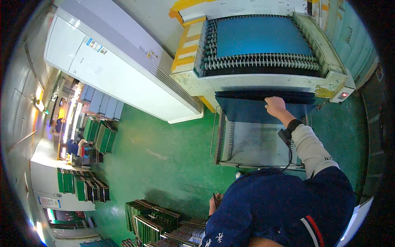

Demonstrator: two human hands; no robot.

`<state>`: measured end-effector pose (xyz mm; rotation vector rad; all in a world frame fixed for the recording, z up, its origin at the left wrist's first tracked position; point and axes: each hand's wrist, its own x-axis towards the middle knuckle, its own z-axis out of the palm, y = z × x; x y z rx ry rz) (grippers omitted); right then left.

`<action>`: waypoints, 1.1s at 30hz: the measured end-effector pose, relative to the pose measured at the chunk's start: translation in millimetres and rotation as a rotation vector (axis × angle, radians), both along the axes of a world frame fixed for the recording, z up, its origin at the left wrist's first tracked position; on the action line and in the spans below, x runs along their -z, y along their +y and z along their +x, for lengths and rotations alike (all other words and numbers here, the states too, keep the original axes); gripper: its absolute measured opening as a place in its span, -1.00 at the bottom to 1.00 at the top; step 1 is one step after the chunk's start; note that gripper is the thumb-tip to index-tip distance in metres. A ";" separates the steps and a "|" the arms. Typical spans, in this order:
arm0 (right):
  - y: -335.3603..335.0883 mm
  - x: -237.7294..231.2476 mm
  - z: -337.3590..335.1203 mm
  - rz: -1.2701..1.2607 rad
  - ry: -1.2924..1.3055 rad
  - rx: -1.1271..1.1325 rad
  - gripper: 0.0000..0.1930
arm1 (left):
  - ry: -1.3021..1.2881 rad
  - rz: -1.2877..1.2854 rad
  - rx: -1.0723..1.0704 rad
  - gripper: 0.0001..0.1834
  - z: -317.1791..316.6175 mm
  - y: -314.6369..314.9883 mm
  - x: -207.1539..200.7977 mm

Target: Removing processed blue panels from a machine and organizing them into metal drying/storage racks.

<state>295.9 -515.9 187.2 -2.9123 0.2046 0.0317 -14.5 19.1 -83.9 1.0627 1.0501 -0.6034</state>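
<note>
- The right hand (275, 106) is at the upper edge of a dark panel (246, 110), just right of its middle; the panel spreads below and to both sides of the fingers, over the far end of a wheeled rack (213, 138).
- The left hand (216, 201) is well apart from the panel, low beside the person's body.
- The panel's left edge reaches near the rack's far left corner; between its lower edge and the rack's near rail, the pale base (261, 144) shows. Green floor (152, 138) opens out beyond the rack's left edge.
- The right hand is closed over the panel's upper edge, grasping it with bent fingers; a dark strap (293, 125) circles the wrist.
- The left hand's fingers are curled by a thin dark item, but the sleeve hides much, so I cannot tell whether they grip it.
- Just beyond the panel stands a roller machine (191, 51) with a blue panel (263, 37) flat on top.
- Farther left leans a tall white cabinet (119, 70) in view; racks of green boards (142, 220) stand near the left hand.
</note>
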 end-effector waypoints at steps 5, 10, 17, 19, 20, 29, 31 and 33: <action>1.8 -3.1 -2.0 -0.011 0.022 0.003 -0.82 | -0.019 0.077 0.064 -0.53 0.4 -9.7 -12.1; 0.3 -3.9 -3.7 0.000 -0.025 -0.008 -0.82 | -0.050 0.042 0.032 -0.53 -0.7 -7.9 -14.7; 8.4 -4.3 -1.3 0.024 -0.044 -0.011 -0.82 | -0.048 0.071 0.064 -0.49 -5.8 -7.0 -18.7; 6.5 -3.4 -1.7 0.025 -0.033 -0.009 -0.82 | -0.055 0.085 0.109 -0.49 -4.0 -9.4 -31.1; 2.1 -3.1 -4.8 0.021 -0.029 0.003 -0.82 | -0.046 0.092 0.139 -0.49 5.0 -15.4 -43.8; 9.2 -5.0 -1.0 0.034 -0.055 -0.017 -0.82 | -0.020 0.020 0.026 -0.49 -5.0 -8.1 -22.8; 6.4 -3.4 -3.1 0.030 -0.058 -0.007 -0.82 | -0.037 0.025 0.031 -0.51 -3.0 -12.2 -24.5; 0.5 -1.3 -6.2 0.025 -0.052 0.012 -0.82 | -0.073 0.009 0.055 -0.52 0.5 -17.1 -29.4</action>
